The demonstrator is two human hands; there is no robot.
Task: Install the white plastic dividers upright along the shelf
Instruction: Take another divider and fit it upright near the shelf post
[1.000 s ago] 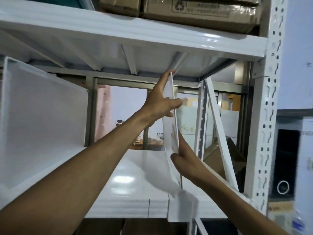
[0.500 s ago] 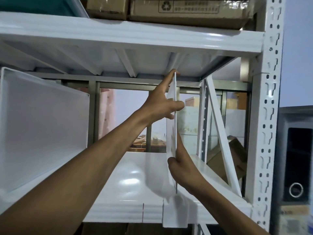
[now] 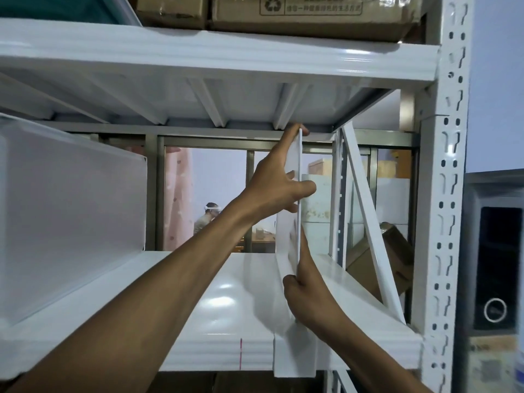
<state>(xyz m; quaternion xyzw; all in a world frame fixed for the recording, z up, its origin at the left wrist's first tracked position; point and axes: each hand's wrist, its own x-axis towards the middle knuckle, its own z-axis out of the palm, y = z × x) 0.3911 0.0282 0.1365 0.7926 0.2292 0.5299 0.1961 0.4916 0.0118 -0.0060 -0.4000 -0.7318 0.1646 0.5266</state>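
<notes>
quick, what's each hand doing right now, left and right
Left hand: closed on the upper part of the white divider, fingertips up near the shelf above.
Right hand: closed on the divider's lower front edge, just above the shelf.

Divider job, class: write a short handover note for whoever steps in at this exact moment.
Left hand: gripping the upper edge of the divider, fingertip near the shelf above.
Right hand: gripping its lower edge.
Divider: about upright on the shelf, its front tab hanging over the lip.
Done: another divider stands at left.
Left: seat this one, let go, check it holds.
</notes>
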